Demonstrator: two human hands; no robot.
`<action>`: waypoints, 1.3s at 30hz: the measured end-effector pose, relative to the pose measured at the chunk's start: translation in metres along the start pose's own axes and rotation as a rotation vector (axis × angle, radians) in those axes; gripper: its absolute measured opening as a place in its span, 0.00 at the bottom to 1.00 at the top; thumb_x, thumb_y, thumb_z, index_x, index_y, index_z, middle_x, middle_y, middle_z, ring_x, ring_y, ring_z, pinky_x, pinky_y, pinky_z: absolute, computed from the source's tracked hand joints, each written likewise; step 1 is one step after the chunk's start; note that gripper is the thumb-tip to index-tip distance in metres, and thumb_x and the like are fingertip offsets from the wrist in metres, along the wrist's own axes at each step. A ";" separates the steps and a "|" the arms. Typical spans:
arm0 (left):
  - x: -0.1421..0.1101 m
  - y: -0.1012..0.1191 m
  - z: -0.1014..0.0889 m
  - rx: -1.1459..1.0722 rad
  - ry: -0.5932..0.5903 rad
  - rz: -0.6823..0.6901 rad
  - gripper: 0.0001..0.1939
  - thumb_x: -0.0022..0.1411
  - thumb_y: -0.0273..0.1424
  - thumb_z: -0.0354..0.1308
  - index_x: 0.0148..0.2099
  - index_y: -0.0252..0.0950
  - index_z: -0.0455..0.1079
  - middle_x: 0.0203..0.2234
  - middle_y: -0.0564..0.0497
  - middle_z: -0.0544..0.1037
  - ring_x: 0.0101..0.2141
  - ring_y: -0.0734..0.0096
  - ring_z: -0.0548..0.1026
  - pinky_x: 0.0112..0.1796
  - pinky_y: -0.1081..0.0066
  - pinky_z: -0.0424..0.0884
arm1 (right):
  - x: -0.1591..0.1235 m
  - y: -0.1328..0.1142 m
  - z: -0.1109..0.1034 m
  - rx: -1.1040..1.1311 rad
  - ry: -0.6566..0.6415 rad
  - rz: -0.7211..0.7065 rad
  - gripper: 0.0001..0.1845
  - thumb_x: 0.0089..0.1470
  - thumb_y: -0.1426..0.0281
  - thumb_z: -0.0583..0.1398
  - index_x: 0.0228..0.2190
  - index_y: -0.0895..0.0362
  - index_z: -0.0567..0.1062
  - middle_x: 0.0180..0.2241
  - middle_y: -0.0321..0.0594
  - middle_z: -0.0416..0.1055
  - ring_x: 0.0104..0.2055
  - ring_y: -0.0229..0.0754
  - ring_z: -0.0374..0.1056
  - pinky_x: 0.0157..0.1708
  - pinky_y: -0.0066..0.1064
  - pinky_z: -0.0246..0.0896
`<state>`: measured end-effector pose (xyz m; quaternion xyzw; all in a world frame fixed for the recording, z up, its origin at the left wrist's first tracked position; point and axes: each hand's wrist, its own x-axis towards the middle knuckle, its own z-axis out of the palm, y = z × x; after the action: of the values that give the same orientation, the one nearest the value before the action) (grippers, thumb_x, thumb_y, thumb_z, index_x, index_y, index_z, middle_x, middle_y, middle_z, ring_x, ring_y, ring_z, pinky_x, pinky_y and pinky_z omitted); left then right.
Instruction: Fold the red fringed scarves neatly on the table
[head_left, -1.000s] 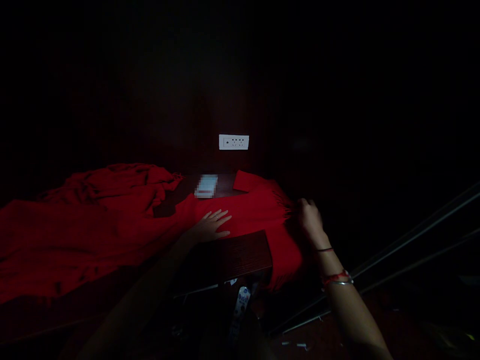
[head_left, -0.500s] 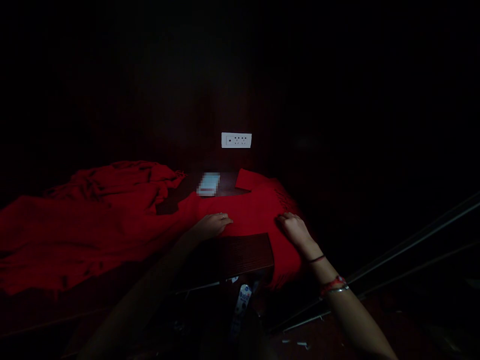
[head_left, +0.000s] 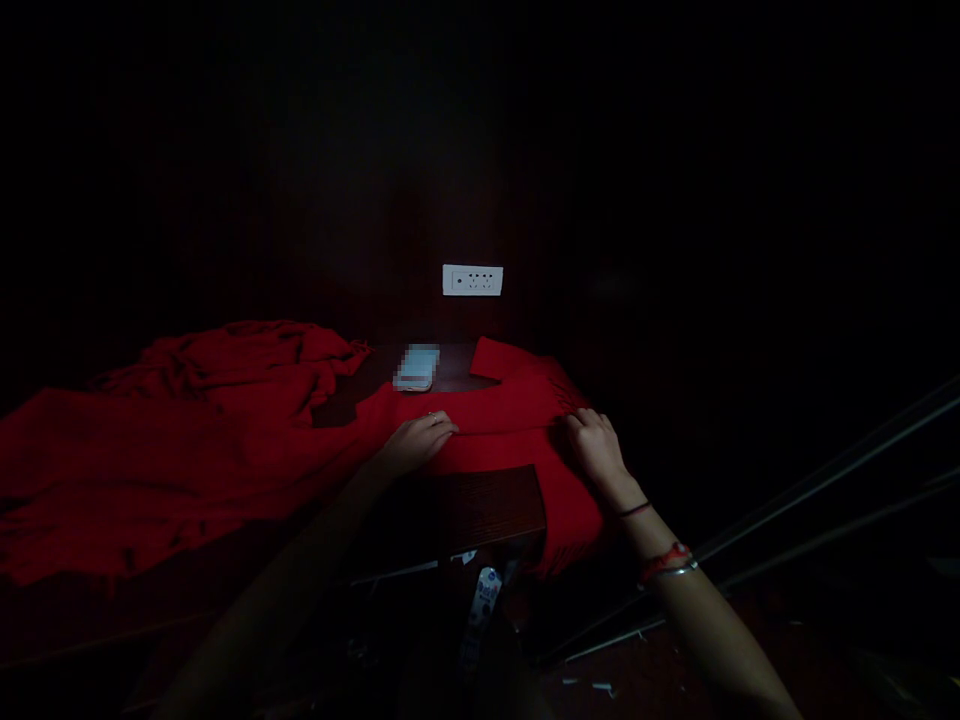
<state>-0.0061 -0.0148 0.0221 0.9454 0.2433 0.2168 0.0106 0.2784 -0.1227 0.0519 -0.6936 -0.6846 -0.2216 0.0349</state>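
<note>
A long red fringed scarf [head_left: 495,408] lies across a dark wooden surface [head_left: 487,500], its right end draped over the corner. My left hand [head_left: 420,440] is closed on the scarf's near part, a ring on one finger. Fingers curled, my right hand [head_left: 595,445] grips the cloth farther right, by the fringe. A thin straight ridge of fabric runs between both hands. To the left the scarf spreads into a loose, crumpled heap. The fingertips of both hands are partly hidden.
Behind the scarf lies a pale, blurred rectangular object [head_left: 417,368], perhaps a phone. A white wall socket [head_left: 472,281] is above it. Below the surface's edge is a white and blue patterned item [head_left: 486,595]. Small white scraps [head_left: 603,687] lie on the floor. Most surroundings are dark.
Both hands have moved slightly away from me, raising a straight ridge in the scarf between them. My left hand has also shifted a little left, my right hand a little right.
</note>
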 end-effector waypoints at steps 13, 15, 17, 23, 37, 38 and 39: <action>-0.006 0.011 -0.006 -0.119 -0.271 0.091 0.10 0.57 0.28 0.44 0.35 0.38 0.67 0.31 0.54 0.69 0.34 0.74 0.67 0.37 0.75 0.60 | -0.028 -0.003 0.010 0.051 -0.075 -0.118 0.14 0.53 0.73 0.47 0.38 0.56 0.69 0.39 0.43 0.66 0.41 0.42 0.57 0.39 0.33 0.44; -0.005 0.013 -0.007 -0.132 -0.226 0.076 0.11 0.58 0.27 0.42 0.34 0.38 0.67 0.30 0.53 0.69 0.33 0.75 0.66 0.37 0.76 0.60 | -0.025 -0.001 0.007 0.042 -0.054 -0.101 0.14 0.53 0.74 0.47 0.36 0.57 0.70 0.37 0.43 0.67 0.39 0.42 0.57 0.38 0.32 0.45; -0.004 0.016 -0.009 -0.159 -0.177 0.070 0.11 0.58 0.28 0.42 0.35 0.38 0.67 0.31 0.53 0.69 0.33 0.76 0.66 0.38 0.76 0.60 | -0.023 0.000 0.004 0.037 -0.027 -0.066 0.13 0.52 0.74 0.47 0.35 0.57 0.70 0.36 0.43 0.67 0.38 0.42 0.57 0.37 0.32 0.45; -0.005 0.025 -0.008 -0.160 -0.305 0.169 0.08 0.55 0.27 0.46 0.32 0.38 0.66 0.26 0.56 0.69 0.29 0.76 0.66 0.33 0.77 0.60 | -0.025 -0.001 0.009 0.043 -0.110 -0.057 0.14 0.52 0.75 0.47 0.34 0.58 0.71 0.36 0.43 0.67 0.38 0.43 0.58 0.37 0.33 0.46; -0.008 0.012 0.018 0.066 -0.303 0.017 0.27 0.58 0.45 0.41 0.57 0.43 0.47 0.56 0.47 0.50 0.55 0.58 0.47 0.49 0.55 0.46 | -0.014 -0.027 0.001 0.356 -0.143 -0.446 0.15 0.54 0.72 0.46 0.40 0.58 0.69 0.40 0.44 0.66 0.41 0.37 0.62 0.40 0.28 0.56; -0.008 0.011 0.016 0.067 -0.327 0.024 0.28 0.57 0.46 0.42 0.58 0.43 0.46 0.56 0.48 0.50 0.55 0.58 0.47 0.49 0.54 0.46 | -0.015 -0.026 0.002 0.343 -0.134 -0.449 0.15 0.54 0.72 0.46 0.40 0.58 0.69 0.40 0.44 0.66 0.41 0.38 0.62 0.39 0.28 0.56; -0.008 0.010 0.013 0.064 -0.331 0.039 0.28 0.56 0.47 0.43 0.57 0.43 0.47 0.56 0.48 0.50 0.55 0.59 0.47 0.49 0.55 0.47 | -0.016 -0.026 0.004 0.319 -0.118 -0.442 0.15 0.55 0.72 0.46 0.40 0.58 0.68 0.40 0.44 0.66 0.40 0.38 0.62 0.38 0.28 0.57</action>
<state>-0.0021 -0.0264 0.0088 0.9725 0.2266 0.0505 0.0163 0.2549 -0.1352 0.0363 -0.5248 -0.8464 -0.0725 0.0549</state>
